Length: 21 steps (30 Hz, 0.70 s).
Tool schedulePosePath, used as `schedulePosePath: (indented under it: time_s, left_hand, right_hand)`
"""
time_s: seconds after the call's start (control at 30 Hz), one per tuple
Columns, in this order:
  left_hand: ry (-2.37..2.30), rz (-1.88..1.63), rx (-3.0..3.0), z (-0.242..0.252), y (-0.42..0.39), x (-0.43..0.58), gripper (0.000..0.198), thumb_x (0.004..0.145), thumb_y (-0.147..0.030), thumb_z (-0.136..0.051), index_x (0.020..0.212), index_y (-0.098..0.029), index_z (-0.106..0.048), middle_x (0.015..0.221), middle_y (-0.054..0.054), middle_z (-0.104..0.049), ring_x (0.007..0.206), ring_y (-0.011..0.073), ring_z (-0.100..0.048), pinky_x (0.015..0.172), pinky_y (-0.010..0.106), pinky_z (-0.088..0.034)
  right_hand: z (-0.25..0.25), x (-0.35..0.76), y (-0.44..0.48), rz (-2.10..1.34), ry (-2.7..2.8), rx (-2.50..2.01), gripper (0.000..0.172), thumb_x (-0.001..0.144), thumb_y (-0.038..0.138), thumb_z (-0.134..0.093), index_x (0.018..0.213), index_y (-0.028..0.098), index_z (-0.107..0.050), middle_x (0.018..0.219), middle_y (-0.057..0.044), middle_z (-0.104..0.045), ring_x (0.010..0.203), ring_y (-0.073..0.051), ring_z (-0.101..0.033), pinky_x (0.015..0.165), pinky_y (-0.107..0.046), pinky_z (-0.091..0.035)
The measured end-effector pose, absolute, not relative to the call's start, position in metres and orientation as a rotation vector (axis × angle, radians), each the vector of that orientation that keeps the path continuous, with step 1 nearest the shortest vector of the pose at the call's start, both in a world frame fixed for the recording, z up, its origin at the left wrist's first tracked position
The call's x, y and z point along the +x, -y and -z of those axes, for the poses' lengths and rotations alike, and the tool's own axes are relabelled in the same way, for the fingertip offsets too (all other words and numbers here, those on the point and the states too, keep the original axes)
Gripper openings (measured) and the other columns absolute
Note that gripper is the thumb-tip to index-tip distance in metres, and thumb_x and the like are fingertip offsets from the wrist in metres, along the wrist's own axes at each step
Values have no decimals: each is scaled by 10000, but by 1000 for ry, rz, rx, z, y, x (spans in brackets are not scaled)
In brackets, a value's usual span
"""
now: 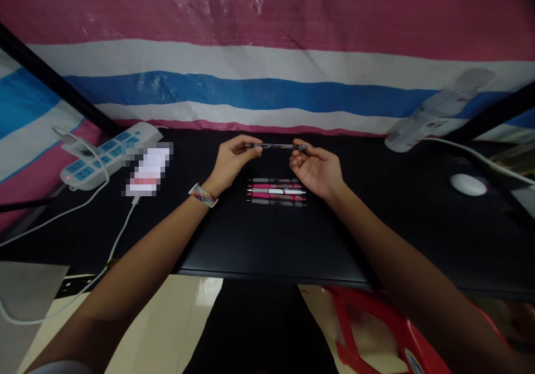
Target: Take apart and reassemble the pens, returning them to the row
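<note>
A dark pen (276, 146) is held level above the black table (259, 240), gripped at both ends. My left hand (232, 162) pinches its left end and my right hand (314, 168) pinches its right end. Just below my hands lies a neat row of several pens (276, 192), grey and pink ones, side by side on the table. A striped band sits on my left wrist (203, 195).
A white power strip (104, 154) with cables lies at the far left, beside a blurred white item (147, 169) on a cable. A white mouse (468, 184) and a clear plastic bottle (434, 115) lie at the right. A red plastic stool (376, 329) stands below the table edge.
</note>
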<state>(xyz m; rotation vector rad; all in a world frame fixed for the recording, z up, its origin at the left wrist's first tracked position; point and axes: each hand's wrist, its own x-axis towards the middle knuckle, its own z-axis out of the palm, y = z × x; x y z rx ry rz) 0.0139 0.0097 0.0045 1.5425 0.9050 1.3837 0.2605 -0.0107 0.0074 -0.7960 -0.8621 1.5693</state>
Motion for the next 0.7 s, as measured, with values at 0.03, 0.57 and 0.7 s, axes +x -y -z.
schedulePosePath:
  time_s: [0.03,0.57,0.7]
  left_hand:
    - [-912,-1387,1538,-4,-10,14,254,862,-386,-923,1039,-222,-840,897,51,-817,857,194,-780,840,363,-649]
    - [-936,-1390,1509,-2,-9,16,292,843,-416,-947,1037,-218,-853,901,58,-828,866,204,-790,849,377,-661]
    - [-933,-1385,1520,-2,-10,15,257,856,-365,-923,1050,-214,-849,908,58,-818,873,202,-784,854,378,-653]
  right_hand:
    - [-7,260,11,-1576,850,-795,268,808,328,-708,1054,244,-773,856,-70,-729,853,-233,-689,898,-430,-627]
    - [-1,259,8,-1506,924,-779,316,843,432,-710,1108,262,-744,871,-74,-674,859,-248,-647,849,-442,-607]
    - [-2,259,9,-1517,928,-776,306,831,416,-726,1098,267,-737,866,-74,-676,855,-250,-642,850,-447,-606]
